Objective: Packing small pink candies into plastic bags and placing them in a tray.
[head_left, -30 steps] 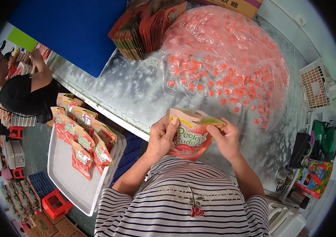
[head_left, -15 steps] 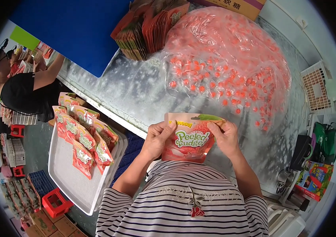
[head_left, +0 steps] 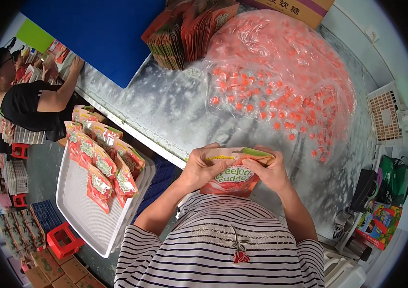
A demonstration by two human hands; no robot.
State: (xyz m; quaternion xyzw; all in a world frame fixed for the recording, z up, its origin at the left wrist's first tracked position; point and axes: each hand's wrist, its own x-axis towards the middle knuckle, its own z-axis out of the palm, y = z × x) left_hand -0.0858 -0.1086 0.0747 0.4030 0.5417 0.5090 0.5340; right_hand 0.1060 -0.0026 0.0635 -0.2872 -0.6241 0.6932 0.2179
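Note:
A red and pink candy pouch (head_left: 230, 185) with a green leaf printed at its top corner is held upright in front of my striped shirt. My left hand (head_left: 200, 169) grips its upper left side, thumb pressed on the printed front. On the upper right, my right hand (head_left: 270, 172) pinches it the same way, fingers behind. The top edge bows between both hands; whether its mouth is parted I cannot tell. Beyond the pouch, a large clear plastic bag of wrapped red candies (head_left: 280, 72) lies spread on the grey table (head_left: 165, 110).
Left of me, several filled pouches (head_left: 100, 161) stand in a white tray (head_left: 81, 206). Flat pouches (head_left: 184, 36) are stacked at the back beside a blue panel (head_left: 93, 33). A carton (head_left: 290, 9) stands behind the candies. A co-worker in black (head_left: 33, 103) is at the far left.
Both hands have moved inward along the pouch's top and sit slightly lower, thumbs closer together. The pouch's upper edge now bends. The co-worker's arm has shifted a little.

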